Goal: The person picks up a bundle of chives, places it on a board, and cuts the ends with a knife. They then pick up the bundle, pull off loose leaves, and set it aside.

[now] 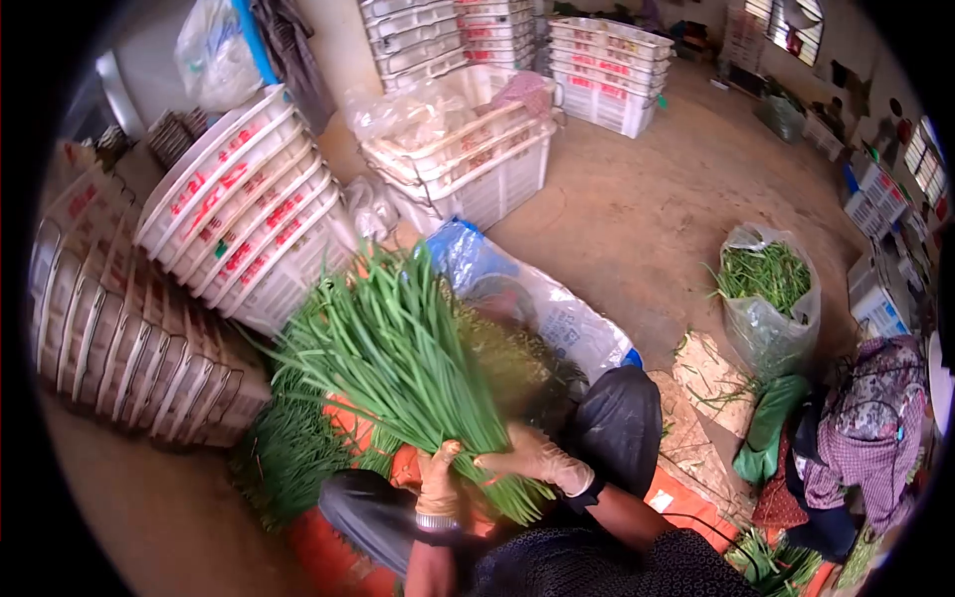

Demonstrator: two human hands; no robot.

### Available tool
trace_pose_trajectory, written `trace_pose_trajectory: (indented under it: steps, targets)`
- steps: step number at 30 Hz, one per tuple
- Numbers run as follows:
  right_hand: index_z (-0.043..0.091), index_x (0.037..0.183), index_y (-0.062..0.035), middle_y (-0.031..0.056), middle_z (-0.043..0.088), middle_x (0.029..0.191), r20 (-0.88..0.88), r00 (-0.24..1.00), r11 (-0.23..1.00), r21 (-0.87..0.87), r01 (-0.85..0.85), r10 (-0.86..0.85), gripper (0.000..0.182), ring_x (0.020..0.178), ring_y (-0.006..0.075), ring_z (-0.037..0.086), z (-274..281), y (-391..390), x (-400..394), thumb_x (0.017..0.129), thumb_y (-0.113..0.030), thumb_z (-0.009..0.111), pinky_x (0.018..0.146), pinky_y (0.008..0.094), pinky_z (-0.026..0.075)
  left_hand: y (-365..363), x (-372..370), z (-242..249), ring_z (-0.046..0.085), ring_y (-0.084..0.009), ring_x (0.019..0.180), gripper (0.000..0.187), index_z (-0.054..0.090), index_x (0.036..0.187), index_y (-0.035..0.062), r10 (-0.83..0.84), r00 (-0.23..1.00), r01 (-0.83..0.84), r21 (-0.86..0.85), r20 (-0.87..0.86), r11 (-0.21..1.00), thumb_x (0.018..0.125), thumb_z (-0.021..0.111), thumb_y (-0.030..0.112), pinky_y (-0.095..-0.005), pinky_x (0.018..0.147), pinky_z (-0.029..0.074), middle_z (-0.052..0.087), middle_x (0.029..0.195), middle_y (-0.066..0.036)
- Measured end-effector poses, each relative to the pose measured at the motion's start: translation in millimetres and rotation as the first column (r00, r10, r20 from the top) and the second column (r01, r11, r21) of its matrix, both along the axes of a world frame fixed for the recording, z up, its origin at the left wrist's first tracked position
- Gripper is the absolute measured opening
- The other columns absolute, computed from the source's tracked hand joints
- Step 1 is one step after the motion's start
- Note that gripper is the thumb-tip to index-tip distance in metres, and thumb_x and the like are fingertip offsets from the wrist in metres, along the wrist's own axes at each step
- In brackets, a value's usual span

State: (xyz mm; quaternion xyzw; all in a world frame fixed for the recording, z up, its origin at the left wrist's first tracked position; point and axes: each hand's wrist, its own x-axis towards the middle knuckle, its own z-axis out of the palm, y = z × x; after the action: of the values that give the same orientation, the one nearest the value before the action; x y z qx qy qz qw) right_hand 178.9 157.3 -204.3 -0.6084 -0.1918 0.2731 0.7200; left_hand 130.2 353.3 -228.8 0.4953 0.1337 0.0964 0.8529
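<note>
A large bunch of long green chives (398, 348) leans across my lap, leaf tips pointing away and stem ends toward me. My left hand (438, 488), in a pale glove, grips its lower left side with the thumb up. From the right, my gloved right hand (537, 463) closes around the stems; some of its fingers are hidden behind them. More loose chives (284, 458) lie on the floor at my left, beside my knee. Beyond the bunch, a pile of greenish-brown trimmings (507, 353) sits on a blue and white plastic sheet (577, 323).
Stacked white crates (249, 199) lean at the left, with more stacks (607, 75) at the back. A large crate (468, 169) holds plastic bags. At the right stand a clear bag of greens (771, 298) and a heap of clothes (865, 438). Cardboard (711, 383) lies nearby.
</note>
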Motion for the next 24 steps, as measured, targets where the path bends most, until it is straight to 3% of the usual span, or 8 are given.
trace_pose_trajectory:
  steps: [1, 5, 13, 17, 18, 20, 22, 24]
  targets:
    - [0.046, 0.153, -0.0013, 0.0123, 0.061, 0.136, 0.009, 0.999, 0.999, 0.012, -0.032, 0.032, 0.069, 0.118, 0.0257, 0.067, -3, -2, 2, 0.097, -0.020, 0.081, 0.085, 0.0441, 0.069, -6, 8, 15, 0.068, -0.0206, 0.108, 0.066, 0.061, 0.141, 0.0018, 0.033, 0.999, -0.033, -0.006, 0.015, 0.999, 0.084, 0.088, 0.022, -0.0368, 0.098, 0.056, 0.070, 0.125, -0.006]
    - [0.049, 0.155, -0.0034, 0.0110, 0.064, 0.144, -0.043, 0.999, 1.000, -0.025, 0.016, -0.017, 0.083, 0.134, 0.0212, 0.057, -12, 1, 2, 0.091, -0.040, 0.087, 0.115, 0.0379, 0.045, -16, 21, 21, 0.071, -0.0198, 0.105, 0.064, 0.062, 0.139, 0.0050, 0.142, 0.990, -0.142, -0.037, 0.003, 0.989, 0.082, 0.090, 0.015, -0.0371, 0.098, 0.058, 0.073, 0.120, -0.004]
    - [0.056, 0.148, -0.0037, 0.0068, 0.066, 0.138, -0.156, 0.971, 0.958, 0.194, 0.210, -0.181, 0.069, 0.126, 0.0187, 0.059, 25, 13, 3, 0.094, -0.036, 0.086, 0.112, 0.0380, 0.046, -28, 12, 23, 0.071, -0.0209, 0.107, 0.060, 0.063, 0.138, 0.0067, 0.202, 0.977, -0.189, -0.173, 0.065, 0.967, 0.084, 0.088, 0.012, -0.0378, 0.098, 0.059, 0.074, 0.121, -0.004]
    - [0.047, 0.157, -0.0029, 0.0092, 0.063, 0.143, 0.070, 0.995, 0.997, -0.014, 0.073, -0.072, 0.080, 0.132, 0.0232, 0.057, 47, 1, 11, 0.096, -0.040, 0.084, 0.116, 0.0404, 0.044, -24, 8, 10, 0.070, -0.0226, 0.106, 0.055, 0.061, 0.140, -0.0015, 0.211, 0.975, -0.204, -0.102, 0.064, 0.974, 0.087, 0.075, 0.007, -0.0372, 0.095, 0.059, 0.071, 0.124, -0.010]
    - [0.039, 0.163, -0.0022, 0.0117, 0.062, 0.144, 0.003, 0.993, 0.992, 0.041, 0.116, -0.116, 0.090, 0.131, 0.0237, 0.059, 50, 0, 14, 0.095, -0.043, 0.083, 0.116, 0.0400, 0.044, -26, 9, 18, 0.070, -0.0225, 0.106, 0.055, 0.061, 0.139, -0.0012, 0.223, 0.972, -0.214, -0.112, 0.069, 0.970, 0.086, 0.075, 0.007, -0.0370, 0.095, 0.059, 0.071, 0.125, -0.010]
    - [0.037, 0.165, -0.0026, 0.0144, 0.062, 0.146, 0.008, 0.952, 0.952, -0.029, 0.306, -0.306, 0.090, 0.129, 0.0243, 0.061, 64, -16, 16, 0.097, -0.041, 0.082, 0.115, 0.0397, 0.046, -31, 9, 34, 0.071, -0.0223, 0.107, 0.054, 0.062, 0.138, -0.0007, 0.242, 0.967, -0.231, -0.135, 0.079, 0.964, 0.086, 0.076, 0.007, -0.0366, 0.096, 0.059, 0.071, 0.125, -0.010]
    - [0.059, 0.153, -0.0091, 0.0124, 0.071, 0.135, 0.326, 0.838, 0.868, -0.088, 0.488, -0.438, 0.058, 0.117, 0.0209, 0.068, 86, -27, 23, 0.102, -0.032, 0.077, 0.104, 0.0358, 0.054, -31, 7, 32, 0.071, -0.0226, 0.109, 0.057, 0.061, 0.140, 0.0016, 0.216, 0.969, -0.195, -0.165, 0.119, 0.967, 0.087, 0.079, 0.009, -0.0384, 0.098, 0.059, 0.071, 0.127, -0.009]
    - [0.069, 0.141, -0.0100, 0.0092, 0.075, 0.124, 0.609, 0.676, 0.819, -0.073, 0.569, -0.415, 0.043, 0.106, 0.0185, 0.071, 120, -33, 30, 0.102, -0.026, 0.077, 0.097, 0.0330, 0.056, -28, 5, 26, 0.072, -0.0233, 0.110, 0.060, 0.059, 0.144, 0.0043, 0.182, 0.972, -0.159, -0.153, 0.149, 0.975, 0.090, 0.084, 0.011, -0.0402, 0.099, 0.060, 0.071, 0.129, -0.007]
